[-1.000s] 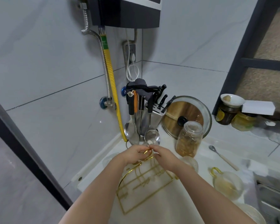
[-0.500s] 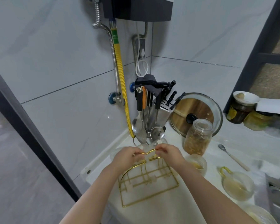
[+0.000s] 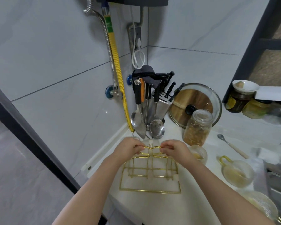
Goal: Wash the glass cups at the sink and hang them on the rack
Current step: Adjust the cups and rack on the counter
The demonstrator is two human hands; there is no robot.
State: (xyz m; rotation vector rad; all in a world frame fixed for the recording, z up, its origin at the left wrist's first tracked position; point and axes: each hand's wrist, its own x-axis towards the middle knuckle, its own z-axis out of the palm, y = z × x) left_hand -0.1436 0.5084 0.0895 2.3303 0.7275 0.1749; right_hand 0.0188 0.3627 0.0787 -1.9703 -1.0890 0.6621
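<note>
A gold wire cup rack [image 3: 150, 181] stands on the white counter [image 3: 169, 207] in front of me. My left hand [image 3: 128, 147] pinches the left side of its looped top handle, and my right hand [image 3: 174, 150] pinches the right side. A glass cup with a gold handle [image 3: 237, 172] lies to the right with yellowish residue inside. A smaller ribbed glass cup [image 3: 199, 154] sits just behind my right wrist. Another glass cup [image 3: 261, 207] shows at the lower right. The steel sink [image 3: 277, 181] is at the right edge.
A utensil holder and knife block [image 3: 152, 104] fill the corner, with a pot lid [image 3: 196, 103] leaning on the wall. A glass jar [image 3: 197, 127] stands behind my right hand. A spoon [image 3: 232, 146] lies on the counter. Jars [image 3: 240, 99] sit on the right ledge.
The rack has turned to sit square in front of me, and both hands have spread apart along its top handle. My view has shifted closer and slightly left.
</note>
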